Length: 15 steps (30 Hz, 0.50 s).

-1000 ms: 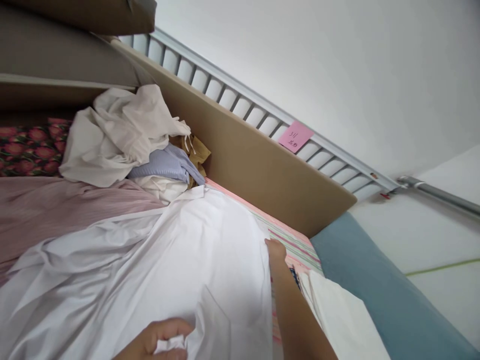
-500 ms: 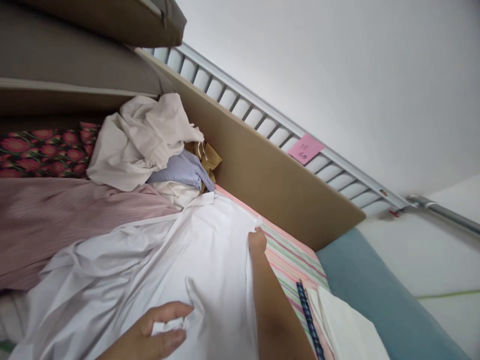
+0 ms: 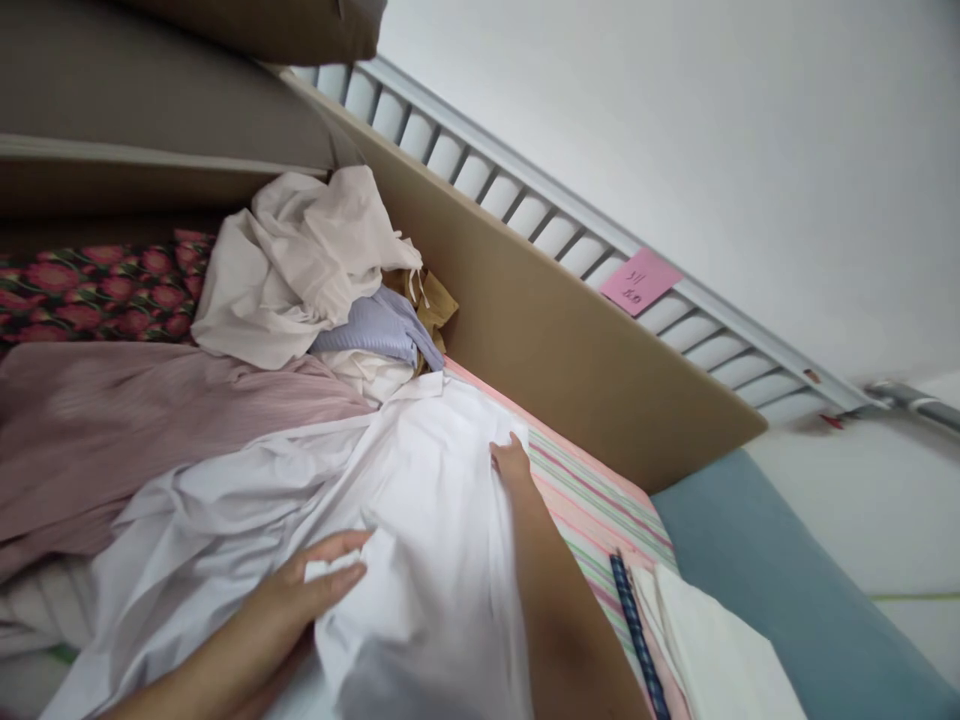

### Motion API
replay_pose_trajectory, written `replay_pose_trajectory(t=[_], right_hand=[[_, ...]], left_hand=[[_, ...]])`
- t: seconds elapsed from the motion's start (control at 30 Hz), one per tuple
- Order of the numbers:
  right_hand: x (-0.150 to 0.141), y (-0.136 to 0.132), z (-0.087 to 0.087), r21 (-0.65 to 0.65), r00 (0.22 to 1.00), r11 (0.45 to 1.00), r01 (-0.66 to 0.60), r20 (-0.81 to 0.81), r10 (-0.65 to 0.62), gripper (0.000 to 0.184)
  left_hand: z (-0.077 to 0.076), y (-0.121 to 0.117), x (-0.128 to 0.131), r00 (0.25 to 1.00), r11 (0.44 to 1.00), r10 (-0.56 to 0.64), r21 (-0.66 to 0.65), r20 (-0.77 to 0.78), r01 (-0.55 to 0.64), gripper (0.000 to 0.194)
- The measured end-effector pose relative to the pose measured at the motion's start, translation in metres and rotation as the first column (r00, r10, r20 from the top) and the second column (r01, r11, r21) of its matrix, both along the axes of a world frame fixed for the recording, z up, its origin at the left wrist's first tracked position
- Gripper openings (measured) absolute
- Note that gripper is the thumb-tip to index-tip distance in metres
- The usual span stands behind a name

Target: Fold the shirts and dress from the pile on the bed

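A white shirt (image 3: 442, 470) lies spread and wrinkled over the bed, with a collar-like flap at its far end. My left hand (image 3: 311, 580) pinches a fold of it between thumb and fingers, and the cloth bunches up beside the fingertips. Farther forward, my right hand (image 3: 511, 462) grips the shirt's right edge, its arm stretched along that side. A pink ribbed garment (image 3: 172, 430) lies left of the shirt, partly under it.
Beyond the shirt are a cream garment (image 3: 300, 260), a light blue ribbed garment (image 3: 371, 325) and a red floral cloth (image 3: 97, 290). A tan board (image 3: 570, 330) borders the striped sheet (image 3: 600, 500). Folded white cloth (image 3: 720, 640) lies at right, by a teal surface (image 3: 795, 560).
My left hand has drawn up more of the white shirt, so a larger fold stands beside its fingers. My right hand stays at the edge. The view has shifted slightly.
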State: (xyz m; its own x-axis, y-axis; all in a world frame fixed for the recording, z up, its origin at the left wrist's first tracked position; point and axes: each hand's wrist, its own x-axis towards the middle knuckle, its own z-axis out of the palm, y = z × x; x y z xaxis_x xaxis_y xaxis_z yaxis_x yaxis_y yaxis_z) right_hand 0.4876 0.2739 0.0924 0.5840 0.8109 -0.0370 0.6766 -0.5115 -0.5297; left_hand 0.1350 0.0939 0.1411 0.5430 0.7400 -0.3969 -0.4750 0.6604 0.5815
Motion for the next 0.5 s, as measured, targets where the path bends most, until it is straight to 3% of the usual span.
replay_pose_trajectory(t=[0.07, 0.13, 0.27, 0.4, 0.5], right_hand=[[-0.002, -0.027, 0.008, 0.031, 0.998, 0.998, -0.053, -0.025, 0.054, 0.062], [-0.002, -0.075, 0.017, 0.064, 0.996, 0.994, -0.088, -0.023, 0.089, 0.055], [0.002, -0.225, 0.024, 0.131, 0.989, 0.981, -0.146, 0.035, 0.142, 0.041], [-0.012, -0.388, 0.001, 0.127, 0.999, 0.992, -0.008, -0.039, 0.013, 0.04], [-0.04, -0.471, -0.024, 0.078, 0.988, 0.996, 0.037, -0.155, -0.025, 0.038]], left_hand=[[-0.003, 0.005, -0.001, 0.997, 0.999, 0.036, 0.036, -0.066, -0.034, 0.06], [-0.008, 0.009, -0.002, 0.988, 0.996, 0.07, 0.06, -0.136, -0.063, 0.056], [-0.015, 0.011, -0.002, 0.973, 0.988, 0.132, 0.107, -0.188, -0.113, 0.048], [-0.02, 0.011, -0.002, 0.947, 0.968, 0.218, 0.176, -0.237, -0.179, 0.044], [-0.026, 0.007, 0.002, 0.929, 0.947, 0.265, 0.252, -0.257, -0.2, 0.042]])
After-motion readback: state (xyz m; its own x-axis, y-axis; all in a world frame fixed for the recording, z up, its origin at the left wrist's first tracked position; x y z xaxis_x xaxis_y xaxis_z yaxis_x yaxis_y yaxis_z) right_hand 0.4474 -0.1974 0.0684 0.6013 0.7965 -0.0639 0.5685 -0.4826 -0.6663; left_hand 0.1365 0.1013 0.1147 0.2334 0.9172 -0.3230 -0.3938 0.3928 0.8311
